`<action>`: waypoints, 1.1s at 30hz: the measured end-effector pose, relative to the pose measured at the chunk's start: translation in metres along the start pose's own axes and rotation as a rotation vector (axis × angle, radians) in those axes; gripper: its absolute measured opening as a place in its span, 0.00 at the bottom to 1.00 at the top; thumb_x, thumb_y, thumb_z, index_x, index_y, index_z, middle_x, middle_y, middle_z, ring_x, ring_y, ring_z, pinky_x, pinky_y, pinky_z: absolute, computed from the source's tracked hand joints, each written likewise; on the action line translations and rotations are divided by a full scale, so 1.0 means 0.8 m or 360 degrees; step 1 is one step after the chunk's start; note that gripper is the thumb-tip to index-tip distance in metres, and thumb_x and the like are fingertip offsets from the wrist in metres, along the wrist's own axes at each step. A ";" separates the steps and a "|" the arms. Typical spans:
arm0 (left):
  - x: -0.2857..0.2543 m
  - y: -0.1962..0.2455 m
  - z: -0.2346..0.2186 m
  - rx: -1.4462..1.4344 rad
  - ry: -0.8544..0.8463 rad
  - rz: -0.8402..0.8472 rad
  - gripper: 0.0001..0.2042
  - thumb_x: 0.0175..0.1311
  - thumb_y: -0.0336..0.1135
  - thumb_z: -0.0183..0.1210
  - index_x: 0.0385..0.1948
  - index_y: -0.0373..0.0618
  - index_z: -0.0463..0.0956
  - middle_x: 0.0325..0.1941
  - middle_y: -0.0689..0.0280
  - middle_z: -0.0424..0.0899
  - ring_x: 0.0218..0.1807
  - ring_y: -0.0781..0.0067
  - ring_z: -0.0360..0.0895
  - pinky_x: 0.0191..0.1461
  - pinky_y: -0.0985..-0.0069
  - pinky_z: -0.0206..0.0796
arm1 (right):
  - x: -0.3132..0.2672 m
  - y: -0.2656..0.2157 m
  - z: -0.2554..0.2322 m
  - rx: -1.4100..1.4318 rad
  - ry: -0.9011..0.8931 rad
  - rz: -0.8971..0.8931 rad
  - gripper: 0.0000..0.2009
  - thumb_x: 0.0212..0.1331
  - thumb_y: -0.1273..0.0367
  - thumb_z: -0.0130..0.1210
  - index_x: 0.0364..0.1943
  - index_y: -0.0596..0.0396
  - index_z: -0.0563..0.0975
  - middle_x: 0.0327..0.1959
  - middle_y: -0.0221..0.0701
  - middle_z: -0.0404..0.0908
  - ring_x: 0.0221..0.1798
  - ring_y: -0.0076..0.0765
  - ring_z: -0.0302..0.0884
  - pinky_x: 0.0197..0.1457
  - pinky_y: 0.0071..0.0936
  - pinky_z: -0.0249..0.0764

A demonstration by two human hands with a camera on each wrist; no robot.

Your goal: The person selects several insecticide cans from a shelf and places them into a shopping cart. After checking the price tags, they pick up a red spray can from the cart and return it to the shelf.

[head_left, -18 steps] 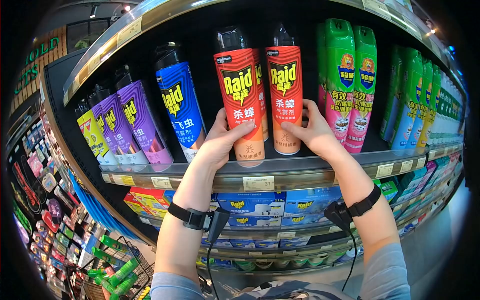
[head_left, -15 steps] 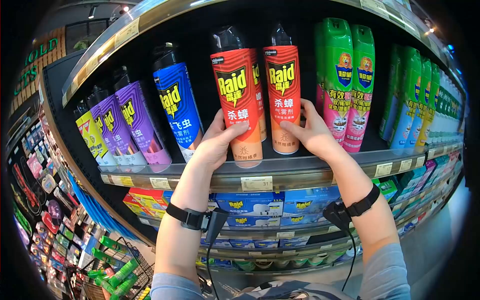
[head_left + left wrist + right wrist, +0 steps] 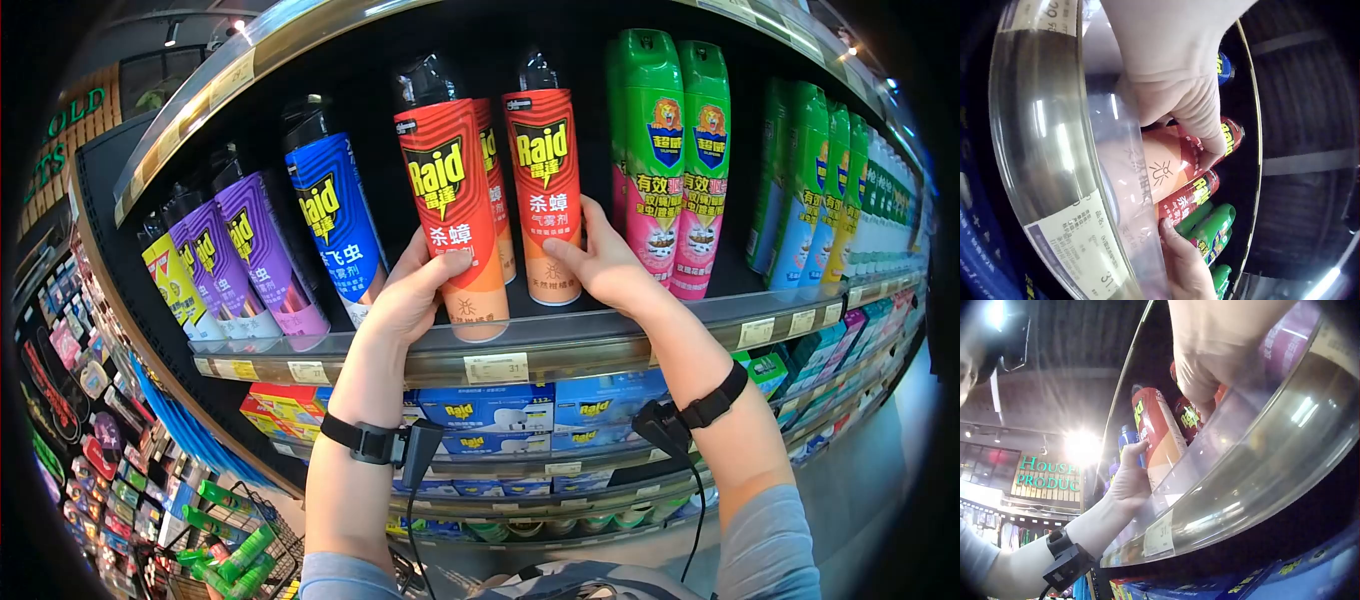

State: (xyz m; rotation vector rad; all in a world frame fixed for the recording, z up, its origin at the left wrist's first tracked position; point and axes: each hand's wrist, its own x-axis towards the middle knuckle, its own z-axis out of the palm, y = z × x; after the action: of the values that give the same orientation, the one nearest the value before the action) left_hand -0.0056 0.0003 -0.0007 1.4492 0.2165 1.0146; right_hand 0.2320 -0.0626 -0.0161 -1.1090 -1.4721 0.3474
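Observation:
My left hand (image 3: 408,292) grips the lower part of a red-and-orange Raid spray can (image 3: 438,180) at the shelf front, thumb across its label. That can tilts slightly, its black cap towards the left. Just to the right, my right hand (image 3: 607,268) holds a matching spray can (image 3: 546,195) low on its body, thumb in front. Between and behind them stands another red can (image 3: 501,215), partly hidden. In the left wrist view, the peach-coloured base of the left can (image 3: 1163,167) shows behind the clear shelf lip (image 3: 1119,119).
A blue Raid can (image 3: 335,210) and purple cans (image 3: 262,240) stand to the left; green-and-pink cans (image 3: 655,150) stand close to the right hand. Boxes (image 3: 485,405) fill the shelf below. At lower left is a wire cart (image 3: 285,535) holding green cans.
The head view has turned slightly, so the shelf, cans and hands appear further left. Both hands keep their hold on the two red cans.

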 end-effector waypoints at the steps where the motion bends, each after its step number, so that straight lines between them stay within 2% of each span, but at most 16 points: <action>1: -0.001 0.001 0.002 0.0021 0.0009 0.0006 0.34 0.62 0.31 0.65 0.69 0.42 0.59 0.67 0.60 0.73 0.69 0.66 0.69 0.74 0.64 0.59 | 0.000 0.000 0.001 -0.0004 0.0012 0.0002 0.37 0.63 0.69 0.62 0.71 0.61 0.53 0.61 0.49 0.75 0.65 0.44 0.74 0.68 0.36 0.69; 9: -0.001 -0.002 -0.002 0.0070 0.0005 0.0029 0.34 0.63 0.33 0.65 0.70 0.43 0.58 0.68 0.61 0.72 0.69 0.67 0.69 0.74 0.64 0.57 | 0.004 -0.002 0.003 -0.0138 0.0046 -0.0023 0.39 0.61 0.65 0.64 0.70 0.59 0.53 0.59 0.54 0.76 0.64 0.54 0.75 0.66 0.39 0.70; 11: 0.001 -0.006 -0.006 0.0060 -0.0016 0.0034 0.34 0.63 0.32 0.64 0.70 0.43 0.58 0.68 0.61 0.72 0.69 0.67 0.69 0.74 0.64 0.58 | 0.000 -0.006 -0.001 -0.0172 0.0018 0.0003 0.43 0.60 0.62 0.65 0.72 0.63 0.51 0.60 0.57 0.75 0.64 0.57 0.75 0.66 0.39 0.71; 15: 0.000 -0.009 0.001 0.0208 0.0151 0.0165 0.35 0.63 0.30 0.64 0.71 0.43 0.56 0.67 0.61 0.72 0.69 0.68 0.69 0.73 0.65 0.60 | -0.010 -0.010 -0.005 -0.0362 0.0092 0.0006 0.48 0.58 0.59 0.65 0.73 0.69 0.48 0.60 0.60 0.74 0.63 0.60 0.75 0.64 0.40 0.72; 17: -0.002 -0.011 0.005 0.0303 0.0153 0.0224 0.35 0.62 0.31 0.65 0.71 0.43 0.56 0.67 0.61 0.72 0.68 0.68 0.70 0.73 0.66 0.59 | -0.011 -0.004 -0.009 -0.0433 0.0021 -0.0041 0.51 0.57 0.57 0.66 0.73 0.74 0.45 0.60 0.62 0.74 0.63 0.62 0.75 0.63 0.40 0.73; 18: -0.001 -0.011 0.006 0.0271 0.0130 0.0235 0.35 0.62 0.31 0.65 0.71 0.43 0.56 0.66 0.61 0.73 0.68 0.68 0.70 0.73 0.66 0.60 | -0.006 -0.001 -0.008 -0.0416 0.0006 0.0077 0.50 0.56 0.58 0.66 0.73 0.71 0.47 0.59 0.61 0.75 0.61 0.61 0.76 0.62 0.40 0.74; 21: -0.001 -0.010 0.005 0.0271 0.0151 0.0237 0.35 0.62 0.31 0.65 0.70 0.43 0.57 0.66 0.61 0.73 0.67 0.68 0.71 0.72 0.66 0.60 | 0.002 0.004 -0.009 -0.0287 -0.0090 0.0049 0.47 0.55 0.60 0.68 0.72 0.68 0.50 0.57 0.59 0.76 0.60 0.60 0.77 0.61 0.40 0.74; 22: -0.001 -0.010 0.005 0.0284 0.0154 0.0230 0.35 0.62 0.31 0.65 0.70 0.43 0.57 0.66 0.61 0.73 0.67 0.68 0.71 0.72 0.66 0.60 | 0.003 0.005 -0.006 -0.0235 -0.0100 0.0009 0.43 0.55 0.61 0.68 0.68 0.65 0.55 0.55 0.57 0.78 0.58 0.59 0.78 0.60 0.39 0.75; 25: -0.001 -0.010 0.006 0.0296 0.0162 0.0249 0.34 0.62 0.31 0.65 0.69 0.42 0.58 0.65 0.60 0.74 0.66 0.69 0.71 0.72 0.66 0.61 | 0.006 0.006 0.001 -0.0287 -0.0075 0.0044 0.39 0.56 0.61 0.68 0.65 0.63 0.58 0.55 0.55 0.79 0.58 0.58 0.79 0.60 0.39 0.74; 26: -0.001 -0.011 0.006 0.0292 0.0162 0.0256 0.34 0.62 0.32 0.66 0.69 0.41 0.58 0.65 0.60 0.74 0.66 0.69 0.72 0.71 0.67 0.61 | 0.008 0.006 0.003 -0.0282 -0.0085 0.0047 0.39 0.56 0.61 0.68 0.65 0.63 0.58 0.55 0.55 0.79 0.58 0.58 0.79 0.60 0.39 0.74; 29: -0.001 -0.011 0.006 0.0283 0.0163 0.0260 0.33 0.62 0.32 0.66 0.67 0.41 0.60 0.64 0.60 0.75 0.65 0.69 0.73 0.70 0.67 0.62 | 0.011 0.006 0.007 -0.0310 -0.0135 0.0169 0.37 0.62 0.68 0.64 0.70 0.64 0.54 0.61 0.49 0.75 0.64 0.41 0.75 0.66 0.34 0.71; 33: -0.001 -0.010 0.006 0.0286 0.0137 0.0253 0.32 0.62 0.32 0.67 0.67 0.40 0.60 0.63 0.60 0.75 0.64 0.69 0.73 0.70 0.68 0.63 | 0.005 -0.011 0.007 -0.0365 -0.0145 0.0235 0.37 0.63 0.68 0.63 0.71 0.63 0.53 0.62 0.48 0.75 0.65 0.41 0.74 0.68 0.35 0.70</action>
State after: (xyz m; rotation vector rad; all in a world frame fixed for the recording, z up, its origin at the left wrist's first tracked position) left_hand 0.0008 -0.0022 -0.0067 1.6063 0.2636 1.2129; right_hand 0.2242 -0.0615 -0.0084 -1.4059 -1.5421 0.3412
